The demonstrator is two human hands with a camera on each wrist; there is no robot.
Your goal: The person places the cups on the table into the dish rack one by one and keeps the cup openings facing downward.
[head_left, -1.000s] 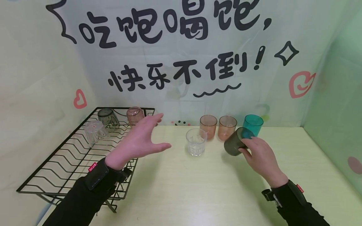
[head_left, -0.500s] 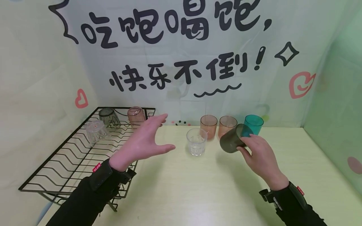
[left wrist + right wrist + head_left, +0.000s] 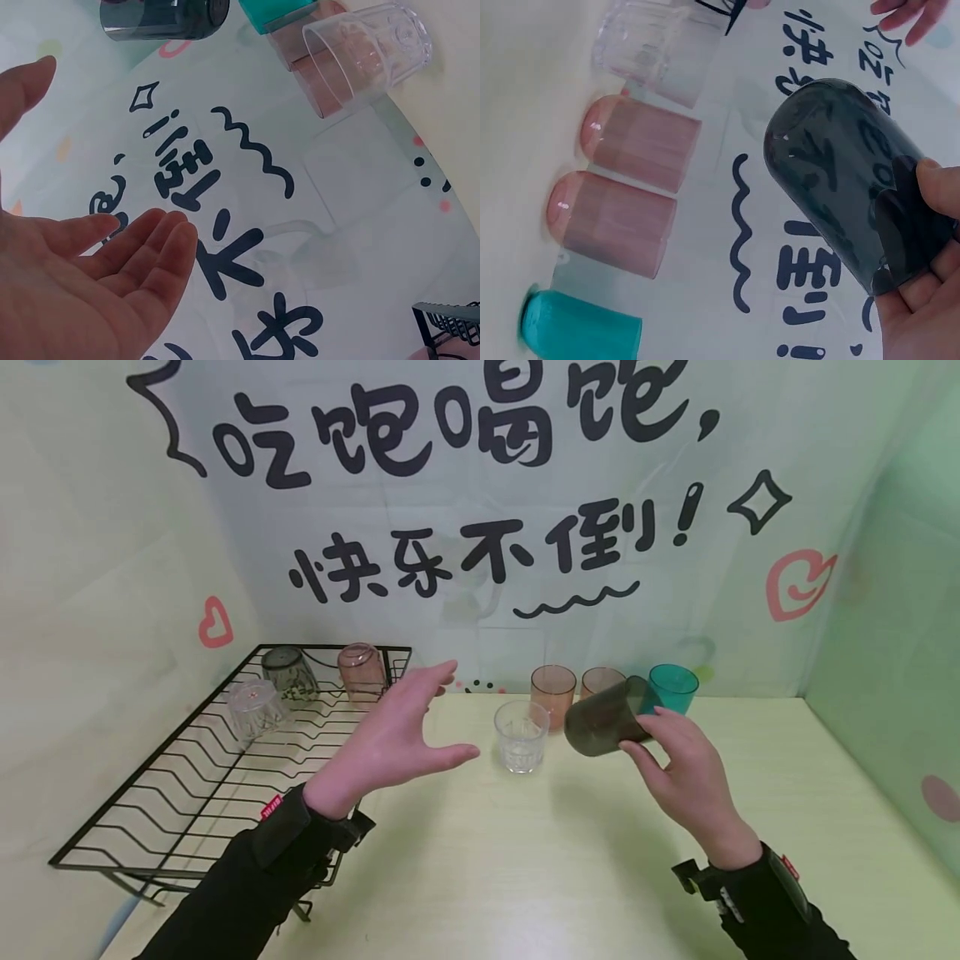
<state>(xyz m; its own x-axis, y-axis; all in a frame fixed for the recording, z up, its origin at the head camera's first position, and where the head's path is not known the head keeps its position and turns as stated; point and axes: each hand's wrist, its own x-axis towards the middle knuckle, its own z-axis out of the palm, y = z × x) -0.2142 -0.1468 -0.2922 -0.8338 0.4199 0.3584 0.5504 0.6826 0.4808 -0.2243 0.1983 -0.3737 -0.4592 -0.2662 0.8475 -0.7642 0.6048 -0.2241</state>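
Right hand (image 3: 686, 777) has lifted dark cup (image 3: 600, 720) leftward.

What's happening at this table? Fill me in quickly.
A person's right hand holds a dark smoky cup tilted on its side above the table. The left hand hovers open beside a clear glass. Two pink cups and a teal cup stand at the back. Three cups sit upside down on the wire rack.
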